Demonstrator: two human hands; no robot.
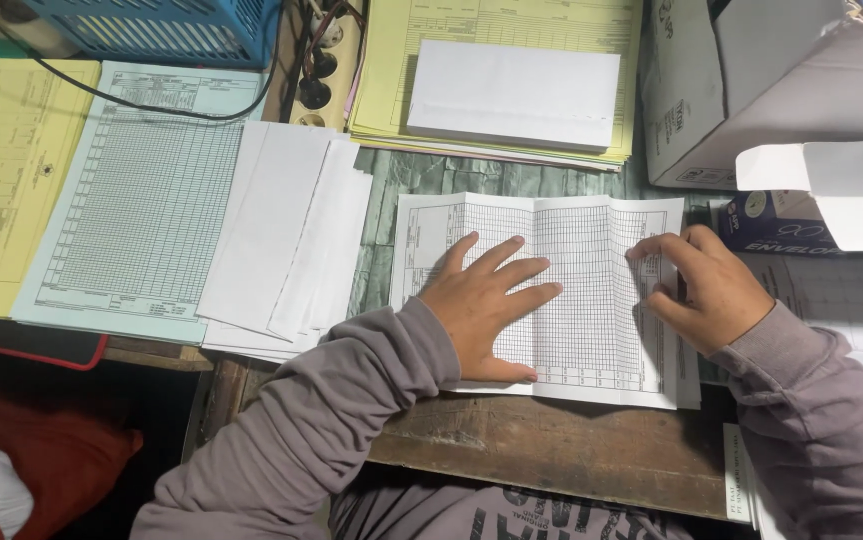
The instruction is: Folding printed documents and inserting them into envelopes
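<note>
the wooden desk [551, 450] carries everything. to the left of the fingers lies a pale blue sheet [131, 210] beside a fan of folded white papers [291, 240]; beyond the fingertips sits a yellow stack [391, 70] with a white envelope [513, 92] on top. the white gridded form [591, 290] lies flat under both hands, long axis left to right, creases running away from the person. the left hand [486, 305] presses it, fingers spread flat. the right hand [706, 285] pinches its right edge, fingers curled together.
</note>
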